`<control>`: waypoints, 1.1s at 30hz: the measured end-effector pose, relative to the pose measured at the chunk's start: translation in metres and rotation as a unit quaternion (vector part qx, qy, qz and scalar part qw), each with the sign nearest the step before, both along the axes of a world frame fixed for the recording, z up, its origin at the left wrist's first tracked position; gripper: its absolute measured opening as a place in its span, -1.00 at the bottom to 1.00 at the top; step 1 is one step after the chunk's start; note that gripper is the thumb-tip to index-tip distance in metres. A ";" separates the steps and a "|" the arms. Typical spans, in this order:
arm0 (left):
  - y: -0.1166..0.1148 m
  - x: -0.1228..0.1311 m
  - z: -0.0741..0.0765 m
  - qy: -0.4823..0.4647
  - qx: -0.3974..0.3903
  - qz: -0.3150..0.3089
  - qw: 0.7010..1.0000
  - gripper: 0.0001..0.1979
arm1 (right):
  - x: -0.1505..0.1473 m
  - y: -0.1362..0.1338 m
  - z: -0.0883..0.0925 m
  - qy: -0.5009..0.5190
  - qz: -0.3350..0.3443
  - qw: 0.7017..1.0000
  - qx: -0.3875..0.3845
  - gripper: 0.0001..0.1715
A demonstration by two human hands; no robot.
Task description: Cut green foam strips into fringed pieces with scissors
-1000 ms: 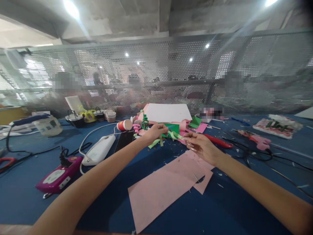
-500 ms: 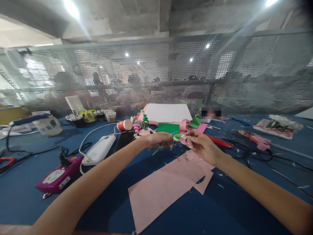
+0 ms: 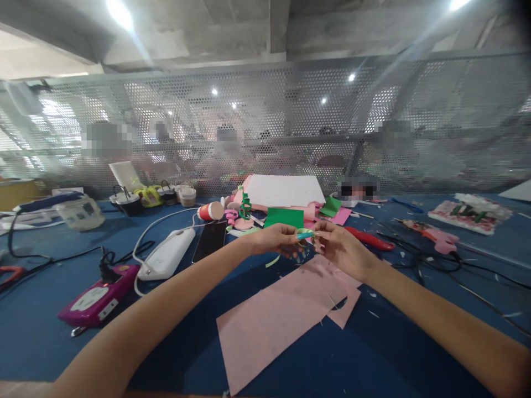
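My left hand [image 3: 271, 239] and my right hand [image 3: 342, 243] meet at the middle of the blue table, fingertips close together. Between them is a small curled light green and teal strip [image 3: 305, 235], pinched from both sides; its exact kind is too small to make out. Below the left fingers, a pale green strip piece [image 3: 272, 261] shows. Under and in front of the hands lies a large pink sheet [image 3: 269, 326], with cut-out gaps near its right end. A green sheet [image 3: 284, 216] lies just beyond the left hand.
On the left are a purple power strip [image 3: 97, 296], a white power bank [image 3: 168, 254], a black phone [image 3: 211, 241] and a clear tub [image 3: 81, 213]. To the right lie a red tool [image 3: 369, 239], a pink glue gun [image 3: 442, 239] and cables. A perforated metal screen [image 3: 265, 121] stands behind.
The pale green loop between my hands has turned and flattened, with its teal part now facing me. My fingertips have come closer together.
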State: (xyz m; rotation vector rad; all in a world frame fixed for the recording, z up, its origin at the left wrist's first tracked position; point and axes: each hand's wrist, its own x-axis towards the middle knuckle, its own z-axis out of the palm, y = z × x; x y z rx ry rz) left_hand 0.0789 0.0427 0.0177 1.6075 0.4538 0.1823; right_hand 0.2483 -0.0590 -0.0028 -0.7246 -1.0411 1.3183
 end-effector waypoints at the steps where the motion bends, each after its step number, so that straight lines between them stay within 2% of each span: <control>1: -0.001 0.001 0.000 -0.004 0.009 0.002 1.000 -0.59 | 0.000 0.000 0.000 0.005 0.005 1.000 -0.002 -0.86; 4: -0.002 0.003 -0.001 -0.017 0.049 0.006 0.999 -0.62 | -0.001 -0.002 0.001 0.020 0.020 1.000 -0.007 -0.87; 8: -0.005 0.004 0.001 -0.037 0.067 -0.005 0.997 -0.56 | -0.003 -0.005 0.004 0.029 0.024 0.999 -0.003 -0.82; 13: -0.007 0.001 0.005 0.022 0.103 -0.018 0.994 -0.56 | -0.003 -0.006 0.005 -0.001 0.020 1.000 -0.006 -0.80; 16: -0.006 -0.001 0.006 0.054 0.128 -0.054 0.989 -0.58 | -0.003 -0.006 0.005 -0.011 0.020 1.000 -0.019 -0.80; 20: -0.006 0.000 0.007 0.057 0.099 -0.095 0.989 -0.50 | -0.002 -0.007 0.006 -0.018 0.022 0.999 -0.033 -0.79; 25: -0.004 0.000 0.006 0.013 0.079 -0.034 0.996 -0.52 | -0.002 -0.004 0.004 -0.037 0.014 0.999 -0.004 -0.76; 30: 0.000 -0.001 0.004 -0.032 0.048 -0.039 0.998 -0.53 | -0.002 -0.003 0.004 -0.045 0.008 0.999 0.008 -0.76; 33: 0.000 -0.001 0.003 -0.022 0.032 0.012 0.999 -0.57 | -0.002 -0.003 0.006 -0.039 0.008 0.999 0.003 -0.77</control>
